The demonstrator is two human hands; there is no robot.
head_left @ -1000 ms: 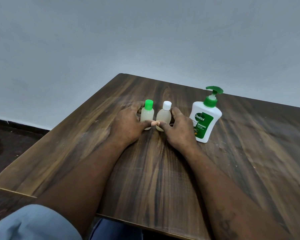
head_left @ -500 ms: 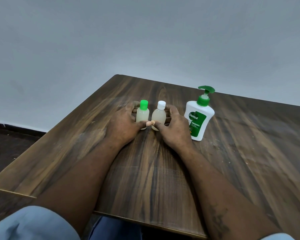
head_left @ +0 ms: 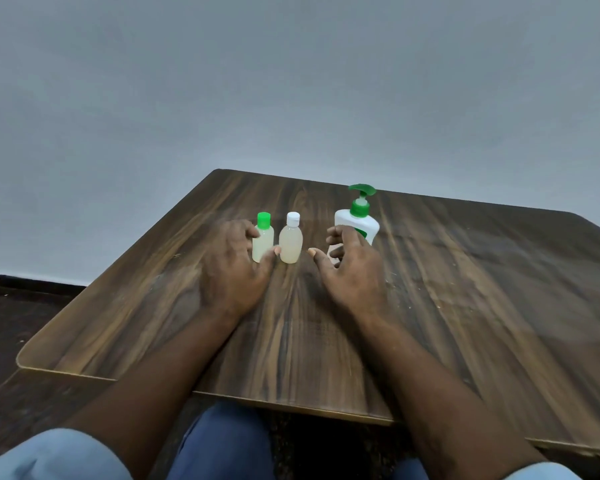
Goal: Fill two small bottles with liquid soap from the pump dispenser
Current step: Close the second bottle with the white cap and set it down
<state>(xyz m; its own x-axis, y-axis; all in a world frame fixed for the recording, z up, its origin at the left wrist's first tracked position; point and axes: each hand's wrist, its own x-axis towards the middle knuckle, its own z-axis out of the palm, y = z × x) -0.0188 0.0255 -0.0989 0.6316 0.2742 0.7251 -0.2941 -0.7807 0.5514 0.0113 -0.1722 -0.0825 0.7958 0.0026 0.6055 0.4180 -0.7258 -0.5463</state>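
Dark wooden table held everything. We had let go of the white-capped bottle; our right hand hung open beside it, before the pump dispenser. Our left hand loosely cupped the green-capped bottle. Both looked filled.

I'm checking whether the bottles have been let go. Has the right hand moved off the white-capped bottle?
Yes. The right hand has pulled away rightward from the white-capped bottle, toward the pump dispenser, fingers open.
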